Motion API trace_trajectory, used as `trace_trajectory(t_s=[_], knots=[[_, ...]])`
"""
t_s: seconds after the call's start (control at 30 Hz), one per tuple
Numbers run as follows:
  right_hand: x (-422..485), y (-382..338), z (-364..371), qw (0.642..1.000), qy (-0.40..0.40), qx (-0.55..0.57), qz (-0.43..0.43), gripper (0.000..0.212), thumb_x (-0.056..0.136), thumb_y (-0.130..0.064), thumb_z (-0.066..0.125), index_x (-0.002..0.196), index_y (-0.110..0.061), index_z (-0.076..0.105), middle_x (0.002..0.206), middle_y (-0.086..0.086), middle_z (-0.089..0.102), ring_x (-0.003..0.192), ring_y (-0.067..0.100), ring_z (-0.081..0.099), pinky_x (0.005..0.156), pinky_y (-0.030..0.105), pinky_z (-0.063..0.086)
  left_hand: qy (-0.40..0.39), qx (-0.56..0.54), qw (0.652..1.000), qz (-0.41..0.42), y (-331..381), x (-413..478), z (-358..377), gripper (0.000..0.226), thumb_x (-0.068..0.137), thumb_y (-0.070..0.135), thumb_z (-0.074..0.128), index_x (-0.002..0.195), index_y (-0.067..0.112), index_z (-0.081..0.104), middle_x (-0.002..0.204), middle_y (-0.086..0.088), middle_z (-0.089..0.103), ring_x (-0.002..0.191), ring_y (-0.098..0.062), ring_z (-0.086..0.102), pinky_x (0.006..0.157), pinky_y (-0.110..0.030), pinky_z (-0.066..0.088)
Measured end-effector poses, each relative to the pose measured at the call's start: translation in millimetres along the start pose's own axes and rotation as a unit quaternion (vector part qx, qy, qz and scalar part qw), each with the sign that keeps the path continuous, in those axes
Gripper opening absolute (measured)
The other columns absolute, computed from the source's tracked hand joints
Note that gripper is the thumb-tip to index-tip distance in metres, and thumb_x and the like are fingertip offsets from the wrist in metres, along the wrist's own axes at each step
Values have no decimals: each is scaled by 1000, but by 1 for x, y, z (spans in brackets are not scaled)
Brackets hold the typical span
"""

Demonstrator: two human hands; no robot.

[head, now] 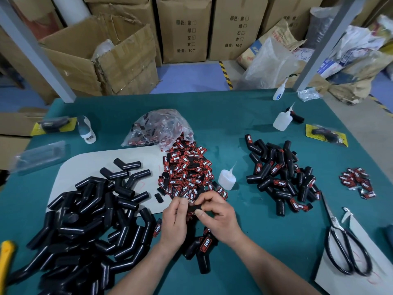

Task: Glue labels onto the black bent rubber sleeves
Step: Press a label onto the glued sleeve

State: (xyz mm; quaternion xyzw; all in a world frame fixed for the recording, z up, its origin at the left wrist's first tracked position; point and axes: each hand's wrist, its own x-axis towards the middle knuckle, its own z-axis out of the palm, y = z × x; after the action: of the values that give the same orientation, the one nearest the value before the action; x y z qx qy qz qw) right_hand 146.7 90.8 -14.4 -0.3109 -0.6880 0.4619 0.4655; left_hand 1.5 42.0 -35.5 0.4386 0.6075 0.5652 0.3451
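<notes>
My left hand (174, 220) and my right hand (214, 211) meet at the table's centre front, and both pinch one small black piece, seemingly a label (194, 208), between thumbs and fingers. Behind my hands lies a heap of red-and-black labels (187, 173) spilling from a clear bag (159, 128). Plain black bent sleeves (85, 220) are piled at the left. Sleeves with labels on them (280, 179) are piled at the right. A small glue bottle (227, 178) stands just beyond my right hand.
Large scissors (344, 248) lie at the right on white card. More labels (358, 183) sit at the far right. Two more glue bottles (281, 121) stand further back. A yellow tool (6, 262) is at the left edge. Cardboard boxes (102, 58) stand behind the table.
</notes>
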Motion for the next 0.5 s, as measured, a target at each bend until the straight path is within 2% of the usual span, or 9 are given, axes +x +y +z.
trace_trajectory(t_s=[0.1, 0.17, 0.23, 0.3, 0.5], knots=[[0, 1, 0, 1000, 9, 13, 13, 9, 88, -11, 72, 80, -12, 68, 103, -1, 64, 92, 23, 64, 81, 32, 53, 4, -21, 1000, 8, 1, 0, -1, 41, 103, 56, 38, 88, 32, 67, 78, 3, 66, 72, -8, 58, 68, -24, 47], [0, 1, 0, 999, 24, 25, 21, 10, 88, -11, 71, 79, -11, 68, 102, -2, 64, 91, 21, 64, 80, 30, 52, -20, -20, 999, 19, 4, -1, -2, 31, 102, 53, 44, 95, 36, 69, 85, 2, 71, 77, -10, 64, 72, -24, 50], [0, 1, -1, 998, 36, 37, 28, 10, 88, -11, 71, 79, -10, 68, 103, -4, 64, 92, 20, 64, 80, 28, 51, -38, 0, 999, 23, 5, -2, -2, 15, 97, 47, 55, 100, 40, 68, 92, 8, 72, 84, -9, 67, 77, -25, 52], [0, 1, 0, 997, 41, 45, 40, 11, 87, -10, 70, 77, -7, 69, 102, -4, 65, 93, 19, 64, 82, 28, 50, -38, 22, 998, 36, 3, -3, -2, 13, 97, 44, 57, 101, 37, 67, 96, 13, 72, 89, -10, 68, 80, -27, 53], [1, 2, 2, 995, 46, 58, 72, 16, 87, -13, 69, 75, -1, 70, 101, -3, 65, 92, 20, 63, 82, 29, 50, -29, 52, 997, 45, 3, -6, -2, 17, 99, 44, 51, 102, 34, 63, 95, 20, 69, 83, -1, 64, 75, -16, 48]])
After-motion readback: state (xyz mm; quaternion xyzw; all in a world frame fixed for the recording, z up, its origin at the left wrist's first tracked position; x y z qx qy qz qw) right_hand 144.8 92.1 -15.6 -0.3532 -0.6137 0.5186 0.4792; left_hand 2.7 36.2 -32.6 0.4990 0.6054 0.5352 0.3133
